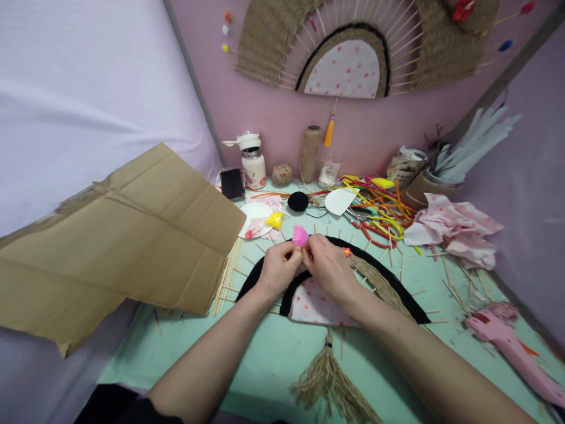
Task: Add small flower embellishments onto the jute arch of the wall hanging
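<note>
My left hand (281, 266) and my right hand (329, 265) meet over the half-round craft fan on the table, their fingertips pinched together. From between them a small bright pink lump (301, 235) sticks up; it looks soft, like modelling clay, but its exact kind is unclear. Below lies the fan, with a black outer band (375, 250), woven twine (384, 287), thin sticks and a dotted white centre (304, 303). A red-orange flower (346, 252) sits on its band beside my right hand. A twine tassel (331, 383) hangs from the fan's lower edge.
Cardboard (145, 235) leans at the left beside loose sticks (228, 277). Behind are a yellow packet (274, 220), a black ball (298, 201), a bottle (253, 168) and coloured pipe cleaners (392, 218). A pink glue gun (507, 341) lies right; a similar fan (344, 68) hangs on the wall.
</note>
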{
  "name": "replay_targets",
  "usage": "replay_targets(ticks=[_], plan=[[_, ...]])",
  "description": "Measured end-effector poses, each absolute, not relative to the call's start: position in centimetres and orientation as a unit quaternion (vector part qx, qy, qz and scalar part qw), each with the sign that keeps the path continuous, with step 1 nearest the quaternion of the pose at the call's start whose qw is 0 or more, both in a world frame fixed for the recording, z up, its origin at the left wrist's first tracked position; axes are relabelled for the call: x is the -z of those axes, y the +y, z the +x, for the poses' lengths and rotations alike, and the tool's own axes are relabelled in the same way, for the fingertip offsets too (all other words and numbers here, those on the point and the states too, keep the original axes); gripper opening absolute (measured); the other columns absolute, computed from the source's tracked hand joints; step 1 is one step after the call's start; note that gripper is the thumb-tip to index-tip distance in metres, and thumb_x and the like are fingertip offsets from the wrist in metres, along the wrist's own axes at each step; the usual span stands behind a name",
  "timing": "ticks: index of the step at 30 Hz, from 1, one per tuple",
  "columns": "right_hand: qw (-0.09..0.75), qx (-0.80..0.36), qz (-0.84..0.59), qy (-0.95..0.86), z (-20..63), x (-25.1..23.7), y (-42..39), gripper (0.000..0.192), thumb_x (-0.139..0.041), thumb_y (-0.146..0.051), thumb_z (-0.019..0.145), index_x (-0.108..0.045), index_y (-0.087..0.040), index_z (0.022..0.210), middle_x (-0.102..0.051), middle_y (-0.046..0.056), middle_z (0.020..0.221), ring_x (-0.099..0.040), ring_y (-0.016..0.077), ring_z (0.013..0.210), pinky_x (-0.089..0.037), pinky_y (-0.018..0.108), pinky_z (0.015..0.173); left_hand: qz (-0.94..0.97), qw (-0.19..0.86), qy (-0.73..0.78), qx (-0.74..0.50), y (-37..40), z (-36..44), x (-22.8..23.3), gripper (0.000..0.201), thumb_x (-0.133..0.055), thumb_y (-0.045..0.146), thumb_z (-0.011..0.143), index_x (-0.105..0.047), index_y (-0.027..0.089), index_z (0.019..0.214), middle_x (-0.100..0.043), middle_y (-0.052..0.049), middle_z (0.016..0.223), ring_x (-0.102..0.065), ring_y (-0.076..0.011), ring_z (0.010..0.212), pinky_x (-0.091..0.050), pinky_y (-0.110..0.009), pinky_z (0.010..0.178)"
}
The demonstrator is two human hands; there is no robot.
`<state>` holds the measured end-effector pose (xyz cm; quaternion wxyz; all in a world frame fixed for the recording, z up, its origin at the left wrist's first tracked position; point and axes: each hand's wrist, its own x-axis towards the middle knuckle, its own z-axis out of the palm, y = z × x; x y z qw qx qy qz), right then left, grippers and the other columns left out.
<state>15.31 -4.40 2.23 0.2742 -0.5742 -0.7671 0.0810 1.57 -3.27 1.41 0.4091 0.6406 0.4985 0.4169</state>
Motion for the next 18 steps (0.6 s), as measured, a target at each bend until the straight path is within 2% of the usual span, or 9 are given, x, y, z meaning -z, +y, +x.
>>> replay_targets(ticks=[6, 11, 15, 18], plan=[[0.297, -0.09, -0.57, -0.761, 15.1, -2.0, -4.2, 0.013, -0.048, -0.023, 0.091, -0.048, -0.022, 0.078, -0.061, 0.005, 0.082, -0.057, 0.0199, 0.072, -0.035, 0.03, 0.062, 0.629, 0.418, 0.501, -0.422, -3.2, 1.5, -1.2, 0.024, -0.048, 0.028, 0.078, -0.044, 0.018, 0.056, -0.04, 0.005, 0.056, -0.037, -0.0096, 0.058, -0.031, -0.023, 0.058], [0.331, -0.109, -0.594, -0.725, 16.1, -2.6, -3.4, 0.012, -0.047, -0.022, 0.089, -0.047, -0.023, 0.077, -0.06, 0.002, 0.072, -0.055, 0.0176, 0.064, -0.037, 0.028, 0.059, 0.627, 0.426, 0.509, -0.407, -3.6, 1.7, -1.3, 0.024, -0.048, 0.027, 0.079, -0.047, 0.018, 0.057, -0.041, 0.006, 0.054, -0.036, -0.0094, 0.055, -0.028, -0.023, 0.053], [0.346, -0.133, -0.59, -0.717, 17.1, -3.8, -3.2, 0.011, -0.05, -0.024, 0.088, -0.049, -0.023, 0.077, -0.061, 0.0, 0.071, -0.055, 0.0155, 0.063, -0.038, 0.027, 0.06, 0.624, 0.422, 0.516, -0.408, -3.6, 1.6, -1.8, 0.025, -0.048, 0.027, 0.08, -0.05, 0.017, 0.057, -0.045, 0.005, 0.054, -0.039, -0.0095, 0.055, -0.03, -0.023, 0.055], [0.347, -0.152, -0.579, -0.722, 17.4, -4.5, -3.2, 0.009, -0.054, -0.024, 0.086, -0.051, -0.022, 0.077, -0.062, 0.001, 0.071, -0.054, 0.0159, 0.064, -0.038, 0.027, 0.061, 0.639, 0.397, 0.514, -0.412, -3.6, 1.5, -2.1, 0.03, -0.049, 0.028, 0.084, -0.046, 0.018, 0.055, -0.041, 0.005, 0.054, -0.037, -0.0094, 0.055, -0.029, -0.024, 0.055]])
